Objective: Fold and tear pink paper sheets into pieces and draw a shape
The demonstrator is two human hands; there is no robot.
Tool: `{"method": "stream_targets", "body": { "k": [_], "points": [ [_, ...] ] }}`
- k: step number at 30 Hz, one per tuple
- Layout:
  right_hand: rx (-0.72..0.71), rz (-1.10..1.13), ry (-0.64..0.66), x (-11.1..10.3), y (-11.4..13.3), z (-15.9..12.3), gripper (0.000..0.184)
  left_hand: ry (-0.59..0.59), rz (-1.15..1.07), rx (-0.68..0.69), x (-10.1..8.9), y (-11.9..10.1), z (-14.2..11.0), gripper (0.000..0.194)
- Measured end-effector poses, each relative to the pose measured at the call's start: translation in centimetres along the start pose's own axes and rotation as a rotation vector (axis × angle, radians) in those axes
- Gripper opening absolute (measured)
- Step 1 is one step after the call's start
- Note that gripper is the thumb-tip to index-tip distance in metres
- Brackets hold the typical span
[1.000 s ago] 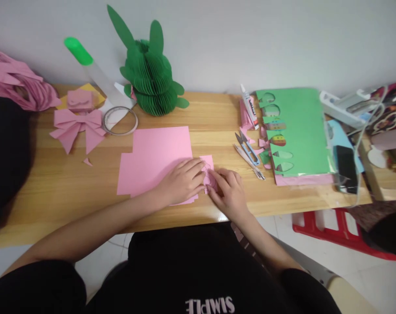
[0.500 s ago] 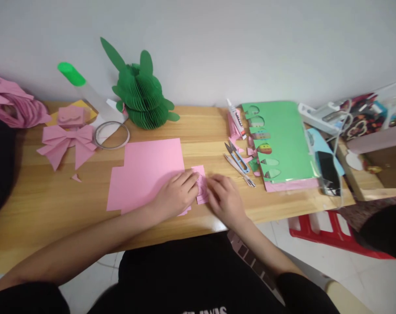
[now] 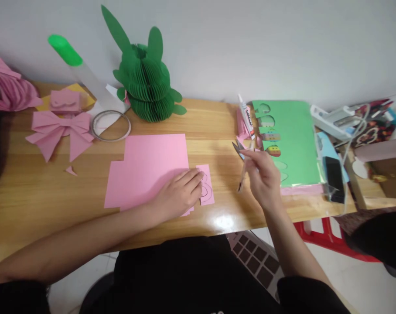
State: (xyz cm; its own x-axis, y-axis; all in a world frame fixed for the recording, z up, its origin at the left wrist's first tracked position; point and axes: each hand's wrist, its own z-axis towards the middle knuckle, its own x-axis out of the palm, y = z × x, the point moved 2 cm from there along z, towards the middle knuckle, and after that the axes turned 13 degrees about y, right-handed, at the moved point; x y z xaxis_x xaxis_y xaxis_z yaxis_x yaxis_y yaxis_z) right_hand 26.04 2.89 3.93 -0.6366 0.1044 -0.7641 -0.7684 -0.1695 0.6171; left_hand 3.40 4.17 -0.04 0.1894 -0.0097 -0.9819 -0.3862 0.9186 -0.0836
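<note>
My left hand [image 3: 180, 195] lies flat over the right edge of pink paper sheets [image 3: 152, 157]. Its fingertips press the left side of a small pink paper slip [image 3: 208, 197], which carries curved drawn lines, partly covered. To the right, my right hand [image 3: 262, 172] is closed, thumb and fingers pinching a slim pen [image 3: 241, 179] that slants above the wood. Just behind those fingers are the dark blades of blue-handled thread snips [image 3: 236, 147]; the handles are hidden by the hand.
A glue tube [image 3: 246, 115] lies by pink scraps and a green sheet [image 3: 298, 144] with cut-outs. A phone [image 3: 334, 179] sits farther right. At left are a pink paper bow [image 3: 62, 126], a tape roll [image 3: 96, 135] and a green honeycomb paper figure [image 3: 148, 87].
My right hand has left the small slip, moved right and picked up the pen, which has turned from its earlier angle. My left hand stays on the paper. The view has shifted slightly.
</note>
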Motion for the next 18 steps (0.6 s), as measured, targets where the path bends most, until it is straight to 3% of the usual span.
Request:
{"method": "stream_targets", "body": {
  "k": [2, 5, 11, 18],
  "points": [
    [0.023, 0.314, -0.055, 0.3, 1.2, 0.3, 0.027, 0.010, -0.003, 0.000, 0.0, 0.0, 0.0, 0.018],
    [0.041, 0.554, 0.020, 2.4, 2.5, 0.5, 0.018, 0.046, -0.010, 0.005, 0.0, 0.0, -0.1, 0.018],
    [0.101, 0.358, 0.107, 5.9, 2.6, -0.5, 0.017, 0.078, -0.015, 0.030, 0.0, 0.0, -0.2, 0.022],
    [0.046, 0.228, 0.116, 5.3, 3.1, -1.5, 0.020, 0.103, -0.079, 0.017, 0.0, 0.0, -0.3, 0.023]
  ]
}}
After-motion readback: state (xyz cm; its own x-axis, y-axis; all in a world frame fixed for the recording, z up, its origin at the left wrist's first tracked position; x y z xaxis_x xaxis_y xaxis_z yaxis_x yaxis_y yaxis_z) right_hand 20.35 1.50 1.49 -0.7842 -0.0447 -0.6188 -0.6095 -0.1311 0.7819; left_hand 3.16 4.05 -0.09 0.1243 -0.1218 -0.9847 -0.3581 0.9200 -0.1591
